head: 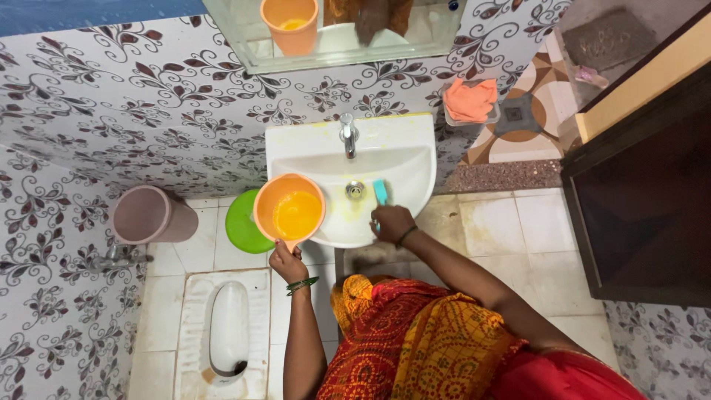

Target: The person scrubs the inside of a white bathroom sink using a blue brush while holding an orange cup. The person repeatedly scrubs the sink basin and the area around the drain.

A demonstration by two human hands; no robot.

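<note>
1. Your left hand grips the handle of an orange mug, fingers curled tight around it; the mug hangs over the front left rim of the white washbasin, its inside wet and yellow-tinted.
2. Your right hand rests at the basin's front edge, fingers pinched on a small teal scrubber that lies against the bowl's inner wall, just right of the drain.
3. The chrome tap stands at the back of the basin, in line with the drain.
4. Below the basin's left side sits a green round lid (partly hidden by the mug), and further left a mauve bucket stands against the patterned wall.
5. A white floor-level toilet pan lies in the tiled floor beneath your left arm.
6. An orange cloth sits on a small wall shelf to the right of the basin, well apart from both hands.
7. The mirror above reflects the mug.
</note>
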